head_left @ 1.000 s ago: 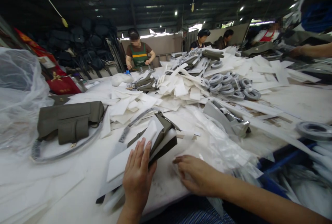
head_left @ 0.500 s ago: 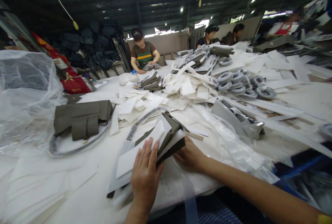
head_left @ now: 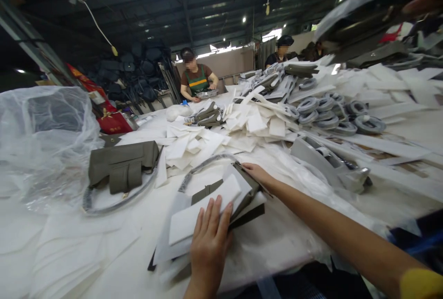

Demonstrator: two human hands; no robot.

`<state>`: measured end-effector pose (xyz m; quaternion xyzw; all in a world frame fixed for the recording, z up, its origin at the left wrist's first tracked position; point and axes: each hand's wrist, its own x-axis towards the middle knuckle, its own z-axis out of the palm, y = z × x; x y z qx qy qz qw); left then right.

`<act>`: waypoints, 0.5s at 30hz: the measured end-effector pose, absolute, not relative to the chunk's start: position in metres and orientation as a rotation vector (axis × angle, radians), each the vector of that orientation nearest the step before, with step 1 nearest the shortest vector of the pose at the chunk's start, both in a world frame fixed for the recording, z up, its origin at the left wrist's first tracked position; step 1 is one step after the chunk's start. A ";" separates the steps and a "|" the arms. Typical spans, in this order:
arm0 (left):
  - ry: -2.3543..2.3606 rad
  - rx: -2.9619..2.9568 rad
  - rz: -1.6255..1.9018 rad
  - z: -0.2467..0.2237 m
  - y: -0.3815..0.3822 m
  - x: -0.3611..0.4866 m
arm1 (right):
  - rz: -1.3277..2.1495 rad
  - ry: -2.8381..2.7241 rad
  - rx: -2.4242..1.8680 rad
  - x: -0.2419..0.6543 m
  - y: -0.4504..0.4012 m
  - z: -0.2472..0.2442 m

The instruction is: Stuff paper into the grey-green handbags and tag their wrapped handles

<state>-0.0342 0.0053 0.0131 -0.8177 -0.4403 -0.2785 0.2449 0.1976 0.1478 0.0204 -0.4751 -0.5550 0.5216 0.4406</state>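
An olive-grey handbag point(head_left: 249, 190) lies in front of me, with its wrapped handle point(head_left: 200, 170) looping out behind. A thick white foam sheet point(head_left: 187, 220) and thinner pale sheets lie over it. My left hand point(head_left: 210, 239) has its fingers stretched across the foam, and its thumb is mostly hidden at the bag's near edge. At the bag's far right corner, my right hand point(head_left: 258, 175) has its fingers closed on the edge by the strap; the fingertips are partly hidden. A second olive-grey handbag point(head_left: 122, 166) lies to the left.
Foam pieces point(head_left: 256, 121) and wrapped rolled straps point(head_left: 323, 112) are heaped beyond the bag. A light-grey bag point(head_left: 321, 163) lies at right, a clear plastic bag point(head_left: 48, 128) at left. A co-worker point(head_left: 199, 77) handles something across the table.
My right hand has moved from the bag's near right side up to its far right corner. My left hand stays on the foam. The view has shifted slightly.
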 end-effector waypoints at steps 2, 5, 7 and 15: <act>-1.144 -2.244 -0.753 0.001 0.004 -0.030 | 1.202 -1.430 -1.271 0.210 0.144 0.018; -1.098 -2.244 -0.772 -0.013 0.003 -0.023 | 0.962 -1.542 -1.389 0.226 0.136 0.022; -1.083 -2.248 -0.777 -0.017 0.002 -0.020 | 0.789 -1.647 -1.408 0.230 0.130 0.031; -1.003 -2.213 -0.829 -0.014 -0.010 -0.021 | 0.527 -2.175 -1.540 0.184 0.145 0.055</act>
